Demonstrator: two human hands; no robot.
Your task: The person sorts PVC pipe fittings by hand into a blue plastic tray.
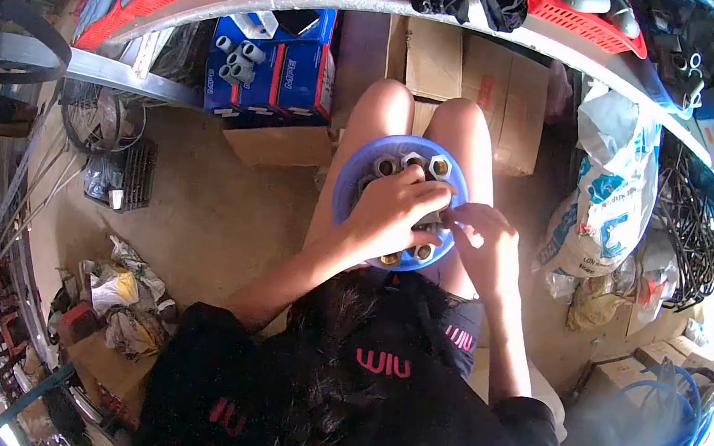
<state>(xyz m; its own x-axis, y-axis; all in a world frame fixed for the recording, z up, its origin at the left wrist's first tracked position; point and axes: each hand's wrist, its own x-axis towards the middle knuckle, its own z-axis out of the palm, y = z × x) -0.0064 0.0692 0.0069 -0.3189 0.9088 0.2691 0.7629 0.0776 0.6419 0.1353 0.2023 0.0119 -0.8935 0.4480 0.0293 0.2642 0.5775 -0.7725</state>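
Blue plastic bowl (pixel 353 187) of brass fittings (pixel 423 253) rests on the lap, left hand (pixel 395 215) gripping fittings inside, right hand (pixel 481 246) pinching one at its right rim.

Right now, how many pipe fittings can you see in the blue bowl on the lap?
5 show in the blue bowl: three at the far rim, two at the near rim. Both hands may hide more.
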